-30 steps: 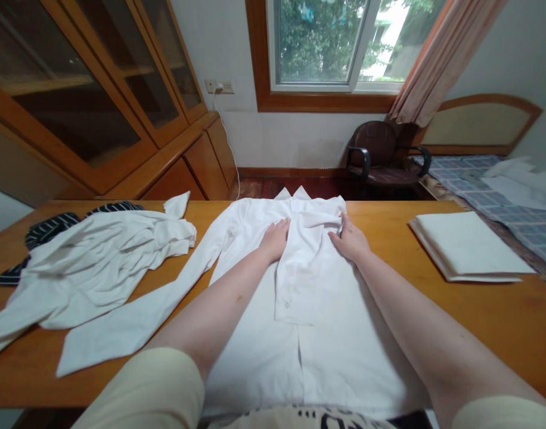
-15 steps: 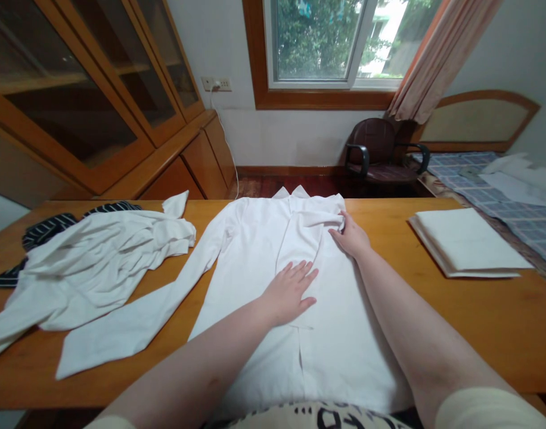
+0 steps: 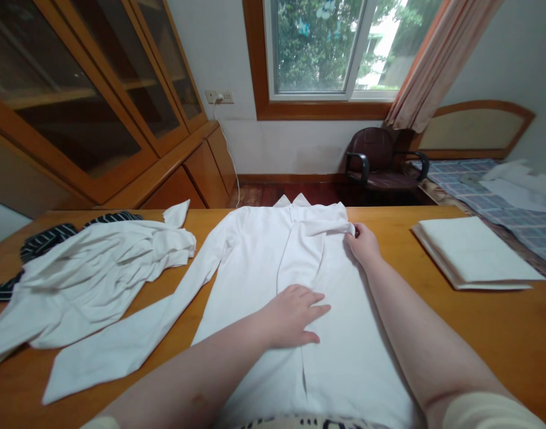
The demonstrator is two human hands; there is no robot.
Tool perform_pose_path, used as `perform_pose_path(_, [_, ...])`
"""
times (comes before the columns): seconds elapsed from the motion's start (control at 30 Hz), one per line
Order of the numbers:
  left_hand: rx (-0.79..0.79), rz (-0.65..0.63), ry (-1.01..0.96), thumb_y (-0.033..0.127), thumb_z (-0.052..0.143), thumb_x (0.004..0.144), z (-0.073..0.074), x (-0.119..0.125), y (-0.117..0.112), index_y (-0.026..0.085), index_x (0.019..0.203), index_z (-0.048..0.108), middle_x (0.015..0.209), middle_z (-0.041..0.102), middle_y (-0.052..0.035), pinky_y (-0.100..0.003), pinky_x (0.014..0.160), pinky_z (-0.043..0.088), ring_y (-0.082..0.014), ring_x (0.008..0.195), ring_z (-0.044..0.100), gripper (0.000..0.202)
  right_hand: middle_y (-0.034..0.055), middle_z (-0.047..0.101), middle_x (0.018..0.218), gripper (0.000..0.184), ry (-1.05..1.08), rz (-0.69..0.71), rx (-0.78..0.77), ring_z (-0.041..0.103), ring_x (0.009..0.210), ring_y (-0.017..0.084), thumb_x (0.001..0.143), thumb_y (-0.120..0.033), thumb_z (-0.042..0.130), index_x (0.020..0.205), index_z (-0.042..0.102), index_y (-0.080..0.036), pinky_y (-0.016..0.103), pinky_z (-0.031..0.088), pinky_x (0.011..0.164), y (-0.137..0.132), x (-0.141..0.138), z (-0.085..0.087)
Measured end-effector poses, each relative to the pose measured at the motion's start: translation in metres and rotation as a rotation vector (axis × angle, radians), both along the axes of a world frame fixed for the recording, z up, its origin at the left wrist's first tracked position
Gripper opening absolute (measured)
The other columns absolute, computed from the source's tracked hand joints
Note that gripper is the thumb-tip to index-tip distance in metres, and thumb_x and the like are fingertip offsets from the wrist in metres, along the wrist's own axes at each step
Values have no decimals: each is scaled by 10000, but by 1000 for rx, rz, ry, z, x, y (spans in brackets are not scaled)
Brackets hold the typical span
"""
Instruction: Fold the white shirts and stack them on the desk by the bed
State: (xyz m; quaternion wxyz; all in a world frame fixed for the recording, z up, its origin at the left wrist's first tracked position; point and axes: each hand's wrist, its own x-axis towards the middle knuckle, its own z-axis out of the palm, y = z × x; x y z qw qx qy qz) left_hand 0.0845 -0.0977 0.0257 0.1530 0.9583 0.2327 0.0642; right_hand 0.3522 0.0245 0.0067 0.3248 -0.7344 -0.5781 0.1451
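Note:
A white long-sleeved shirt [image 3: 246,280] lies spread on the wooden table, its collar at the far edge. One sleeve stretches out to the left; the other is folded across the chest. My left hand [image 3: 295,316] rests on the middle of the shirt with fingers spread, holding nothing. At the shirt's right side, my right hand [image 3: 362,241] pinches the fabric of the folded sleeve near the armhole, thumb and fingers closed on it.
To the left a crumpled white garment [image 3: 103,274] lies partly over a black striped cloth [image 3: 47,238]. A folded white stack [image 3: 478,250] sits on the table [image 3: 389,220] at right. Beyond are a brown chair [image 3: 375,155], a bed and a glass-fronted cabinet.
My left hand has slid toward me over the shirt. My right hand has shifted slightly right, drawing the pinched sleeve fabric outward. The view has tilted up a little.

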Motion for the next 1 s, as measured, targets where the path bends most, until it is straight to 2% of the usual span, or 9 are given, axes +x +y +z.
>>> perform_pose_path(0.13, [12,-51,-46,245,557,881,-3,2,6,234,933,655,983,686,-33,-339,887,409,-185,975,586,112,104,685,951,345,63,-111,0,596,822,219,775,-389,538,994,655,-150,315,443,739,2,7,-1])
perform_pose_path(0.23, [4,-60,-80,189,535,881,0,1,7,217,875,632,943,678,-18,-311,880,401,-161,933,583,102,111,684,962,356,139,-163,33,594,826,217,766,-395,552,992,653,-140,313,443,744,4,11,-2])
perform_pose_path(0.3, [-27,-99,-101,312,587,864,5,0,7,212,920,623,1030,660,-28,-316,900,395,-175,968,577,120,118,684,978,368,202,-181,59,599,842,218,764,-403,557,995,651,-132,308,447,750,4,14,-3])
perform_pose_path(0.43, [-66,-172,-65,521,669,758,12,-2,5,231,1024,621,1045,632,-48,-335,852,410,-207,941,575,397,126,685,989,432,235,-156,64,615,865,231,761,-452,575,1034,640,-123,319,458,765,6,18,-3])
perform_pose_path(0.57, [-49,-153,-32,352,652,809,10,0,5,228,858,651,853,642,-19,-316,801,412,-183,848,576,133,123,671,1082,580,85,37,-48,610,948,257,629,-360,733,1152,599,-147,340,452,811,7,24,-3])
perform_pose_path(0.67, [-64,-134,-82,260,617,840,7,1,6,210,780,650,782,651,-9,-314,831,415,-176,852,587,85,118,674,1075,514,41,36,-49,610,948,246,653,-276,692,1144,612,-148,330,449,811,8,28,-3])
perform_pose_path(0.83, [-341,-62,-262,258,616,851,21,-7,7,197,783,661,1034,686,-29,-291,952,395,-182,1099,570,102,93,697,943,343,67,-79,14,611,848,220,714,-313,616,1009,675,-148,307,449,761,7,31,-3])
perform_pose_path(0.9, [-468,21,-220,258,613,846,30,-14,7,204,823,661,1011,691,-16,-266,879,426,-165,1020,604,76,84,698,904,296,44,-129,2,602,817,214,706,-308,621,950,690,-155,301,446,745,8,31,-3])
perform_pose_path(1.0, [-660,149,-101,272,602,829,41,-25,9,220,881,647,806,684,26,-225,702,435,-129,784,630,86,70,699,871,237,12,-178,-19,594,792,207,680,-229,607,889,703,-172,291,439,727,8,32,-3])
